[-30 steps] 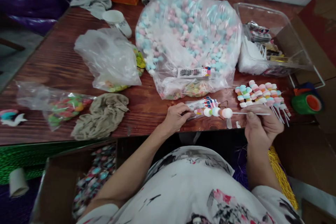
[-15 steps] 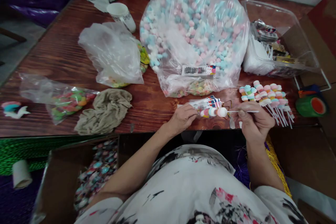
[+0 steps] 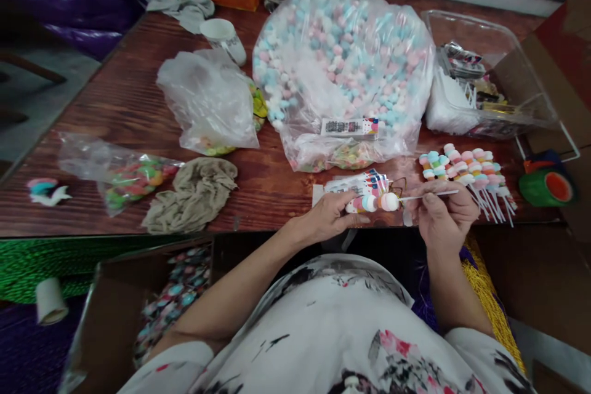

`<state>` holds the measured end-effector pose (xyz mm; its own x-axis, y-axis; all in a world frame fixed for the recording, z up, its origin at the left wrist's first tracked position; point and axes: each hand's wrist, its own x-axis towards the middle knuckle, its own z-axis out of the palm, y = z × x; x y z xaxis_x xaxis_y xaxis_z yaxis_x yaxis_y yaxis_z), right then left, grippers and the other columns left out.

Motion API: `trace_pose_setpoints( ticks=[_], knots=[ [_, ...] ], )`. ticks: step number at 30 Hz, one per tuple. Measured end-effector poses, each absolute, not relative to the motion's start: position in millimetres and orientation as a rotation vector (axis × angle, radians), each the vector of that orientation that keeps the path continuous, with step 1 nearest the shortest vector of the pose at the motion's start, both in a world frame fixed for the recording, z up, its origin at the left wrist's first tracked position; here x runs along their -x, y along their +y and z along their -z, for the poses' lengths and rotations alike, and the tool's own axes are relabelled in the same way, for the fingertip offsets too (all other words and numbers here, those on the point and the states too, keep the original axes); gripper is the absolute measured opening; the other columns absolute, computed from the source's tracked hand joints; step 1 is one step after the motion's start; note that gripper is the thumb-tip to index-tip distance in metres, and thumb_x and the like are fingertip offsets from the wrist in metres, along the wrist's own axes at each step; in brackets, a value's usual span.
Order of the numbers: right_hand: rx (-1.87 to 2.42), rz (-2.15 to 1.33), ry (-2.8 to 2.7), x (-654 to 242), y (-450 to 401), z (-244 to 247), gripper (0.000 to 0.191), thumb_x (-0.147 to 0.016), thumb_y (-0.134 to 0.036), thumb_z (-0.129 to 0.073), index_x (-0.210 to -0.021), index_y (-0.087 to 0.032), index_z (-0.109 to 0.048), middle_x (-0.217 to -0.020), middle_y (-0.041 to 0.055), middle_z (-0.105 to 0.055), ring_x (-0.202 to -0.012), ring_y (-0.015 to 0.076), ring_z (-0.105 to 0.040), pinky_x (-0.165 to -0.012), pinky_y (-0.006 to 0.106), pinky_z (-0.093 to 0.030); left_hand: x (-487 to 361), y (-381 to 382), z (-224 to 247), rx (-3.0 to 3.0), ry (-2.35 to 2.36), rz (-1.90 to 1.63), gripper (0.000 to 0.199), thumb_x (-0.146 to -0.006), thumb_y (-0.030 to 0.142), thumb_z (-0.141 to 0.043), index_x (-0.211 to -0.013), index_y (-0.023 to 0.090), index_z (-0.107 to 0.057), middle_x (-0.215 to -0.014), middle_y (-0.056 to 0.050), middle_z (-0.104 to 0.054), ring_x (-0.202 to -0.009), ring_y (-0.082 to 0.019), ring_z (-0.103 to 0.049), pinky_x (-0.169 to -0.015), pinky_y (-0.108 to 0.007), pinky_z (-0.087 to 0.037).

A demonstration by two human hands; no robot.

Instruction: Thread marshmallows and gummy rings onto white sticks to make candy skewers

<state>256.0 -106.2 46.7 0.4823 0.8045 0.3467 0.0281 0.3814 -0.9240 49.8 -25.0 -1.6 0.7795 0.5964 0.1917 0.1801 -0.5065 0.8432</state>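
A marshmallow skewer (image 3: 389, 201) with pink, white, blue and orange pieces lies level between my hands, low over the table edge. My right hand (image 3: 447, 214) pinches its thin white stick (image 3: 427, 196) between thumb and fingers. At the other end, my left hand (image 3: 333, 215) closes around the candy, its thumb below and its fingers above. Whether a clear wrapper is also in that hand, I cannot tell. Just behind the skewer is a stack of clear printed packets (image 3: 360, 181). Gold twist ties (image 3: 398, 188) lie beside the stack.
A big bag of marshmallows (image 3: 346, 55) fills the table's middle. Finished-looking skewers (image 3: 466, 169), green tape (image 3: 547, 188) and a clear bin (image 3: 512, 74) are on the right. Leftward are gummy bags (image 3: 138, 178), a cloth (image 3: 194, 191) and a mug (image 3: 224, 40).
My left hand has shifted forward along the skewer, its thumb now stretched under the candy. My right hand keeps the stick, now slightly tilted. The whole view has shifted a little.
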Motion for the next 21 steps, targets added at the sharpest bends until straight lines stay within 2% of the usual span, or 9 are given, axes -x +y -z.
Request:
trace_pose_setpoints(
  ticks=[3, 8, 14, 21],
  knots=[
    [1.107, -0.633, -1.050, -249.3, -106.1, -47.1, 0.008, -0.082, -0.023, -0.070, -0.081, -0.021, -0.062, -0.070, -0.0017, -0.066, -0.049, 0.0102, -0.060, -0.041, 0.021, -0.046, -53.6, -33.9, 2.6, -1.996, 0.631, -0.529, 0.035, -0.086, 0.049, -0.063, -0.091, 0.015, -0.063, -0.071, 0.002, -0.056, -0.065, -0.012, -0.049, -0.061, -0.022, -0.039],
    [1.144, -0.736, -1.102, -239.2, -100.4, -38.8, 0.015, -0.081, -0.028, -0.072, -0.076, -0.020, -0.060, -0.066, -0.0043, -0.063, -0.045, 0.0084, -0.058, -0.044, 0.021, -0.047, -56.3, -42.6, 7.5, -1.922, 0.659, -0.540, 0.042, -0.078, 0.051, -0.072, -0.103, 0.017, -0.066, -0.083, 0.000, -0.063, -0.078, -0.017, -0.055, -0.072, -0.025, -0.043],
    [1.108, -0.913, -0.971, -239.2, -93.3, -24.3, 0.019, -0.081, -0.032, -0.072, -0.074, -0.021, -0.059, -0.055, -0.0071, -0.057, -0.038, 0.0062, -0.046, -0.037, 0.019, -0.036, -51.4, -48.1, 8.6, -1.934, 0.829, -0.571, 0.045, -0.068, 0.054, -0.079, -0.089, 0.017, -0.064, -0.071, 0.004, -0.058, -0.066, -0.013, -0.052, -0.062, -0.022, -0.040],
    [1.261, -0.683, -1.033, -224.6, -99.1, -28.4, 0.021, -0.082, -0.032, -0.071, -0.071, -0.021, -0.058, -0.059, -0.0053, -0.055, -0.045, 0.0071, -0.045, -0.043, 0.021, -0.036, -53.4, -55.8, 5.3, -1.936, 0.894, -0.658, 0.040, -0.068, 0.049, -0.080, -0.082, 0.017, -0.060, -0.068, 0.004, -0.057, -0.061, -0.011, -0.049, -0.058, -0.022, -0.038]
  ],
)
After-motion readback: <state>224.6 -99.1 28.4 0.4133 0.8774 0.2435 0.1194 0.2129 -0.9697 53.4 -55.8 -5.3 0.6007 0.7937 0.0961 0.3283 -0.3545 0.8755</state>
